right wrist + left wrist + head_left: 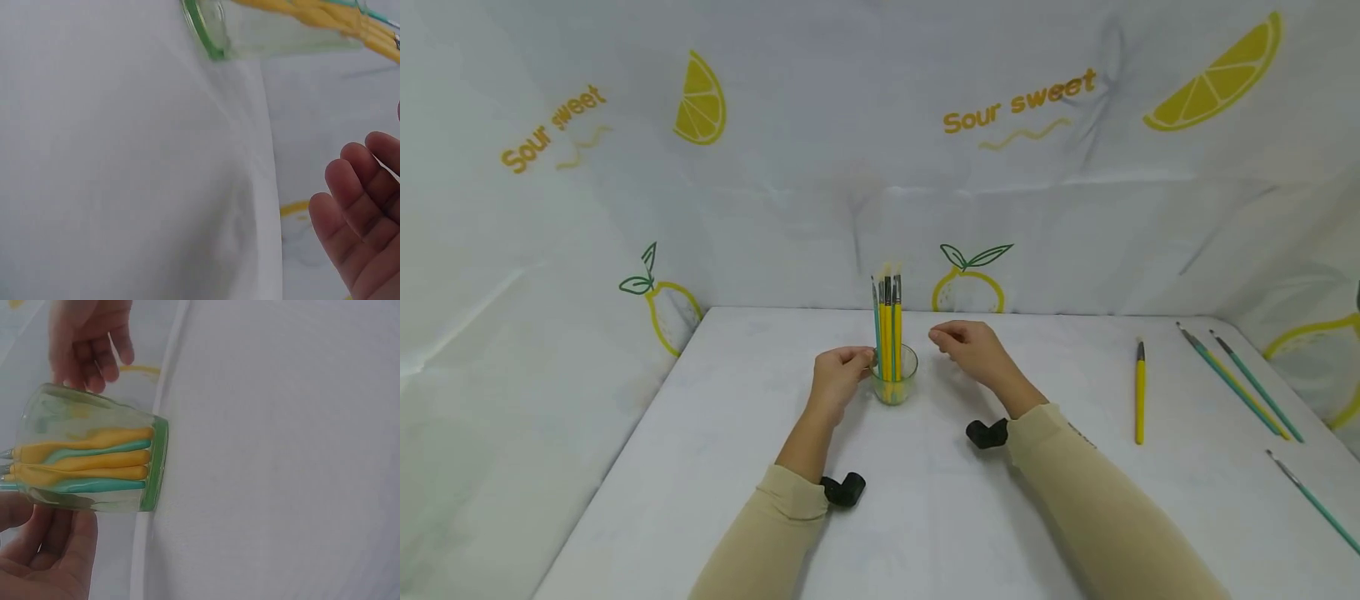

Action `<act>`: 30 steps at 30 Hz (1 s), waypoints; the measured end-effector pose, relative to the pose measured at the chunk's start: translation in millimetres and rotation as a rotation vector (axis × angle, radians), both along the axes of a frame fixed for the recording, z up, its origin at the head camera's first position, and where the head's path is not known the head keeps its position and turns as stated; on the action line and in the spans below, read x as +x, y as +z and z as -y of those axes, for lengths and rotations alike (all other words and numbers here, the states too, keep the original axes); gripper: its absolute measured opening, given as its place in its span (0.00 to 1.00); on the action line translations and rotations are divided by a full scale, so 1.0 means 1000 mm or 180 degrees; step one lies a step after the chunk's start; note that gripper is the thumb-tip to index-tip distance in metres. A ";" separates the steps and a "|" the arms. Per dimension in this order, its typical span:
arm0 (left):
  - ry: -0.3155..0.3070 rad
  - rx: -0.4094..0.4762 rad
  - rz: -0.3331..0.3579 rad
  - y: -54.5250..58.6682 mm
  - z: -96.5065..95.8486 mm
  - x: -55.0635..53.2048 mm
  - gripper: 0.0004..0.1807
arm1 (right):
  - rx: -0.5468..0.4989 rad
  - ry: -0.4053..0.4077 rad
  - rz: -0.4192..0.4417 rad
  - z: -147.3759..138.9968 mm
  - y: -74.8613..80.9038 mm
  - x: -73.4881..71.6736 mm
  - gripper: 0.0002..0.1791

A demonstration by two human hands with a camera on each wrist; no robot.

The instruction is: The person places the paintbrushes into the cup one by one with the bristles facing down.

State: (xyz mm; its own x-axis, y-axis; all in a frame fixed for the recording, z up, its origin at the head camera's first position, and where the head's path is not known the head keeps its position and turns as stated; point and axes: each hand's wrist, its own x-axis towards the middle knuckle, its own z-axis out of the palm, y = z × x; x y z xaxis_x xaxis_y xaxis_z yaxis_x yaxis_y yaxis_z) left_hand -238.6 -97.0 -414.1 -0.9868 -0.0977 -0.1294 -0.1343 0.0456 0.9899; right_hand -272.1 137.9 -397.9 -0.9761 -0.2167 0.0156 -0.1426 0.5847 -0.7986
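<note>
A clear, green-tinted glass (909, 373) stands upright on the white table, holding several paintbrushes (887, 333) with yellow and teal handles, bristles upward. My left hand (835, 379) is at the glass's left side. The left wrist view shows that hand's thumb and fingers (78, 544) gripping the glass near its rim. To the right of the glass, my right hand (973, 352) hovers apart from it, holding nothing. Its fingers (344, 181) are loosely bent in the right wrist view.
On the right of the table lie a yellow brush (1140, 400), a group of teal and yellow brushes (1232, 383), and a teal brush (1315, 504) near the right edge. Behind stands a white cloth (820, 183) printed with lemons.
</note>
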 end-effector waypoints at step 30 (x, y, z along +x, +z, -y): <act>0.0015 -0.0066 0.0021 -0.002 0.001 -0.005 0.11 | 0.1147 -0.1045 0.0629 -0.232 0.023 0.022 0.39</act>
State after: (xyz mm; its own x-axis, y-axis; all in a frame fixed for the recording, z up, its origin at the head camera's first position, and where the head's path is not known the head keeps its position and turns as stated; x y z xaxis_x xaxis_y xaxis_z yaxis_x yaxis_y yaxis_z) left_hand -243.5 -98.4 -416.0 -0.9854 -0.1052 -0.1338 -0.1411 0.0655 0.9878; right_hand -249.7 370.2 -375.2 -0.9703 0.1434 -0.1946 0.2273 0.8158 -0.5318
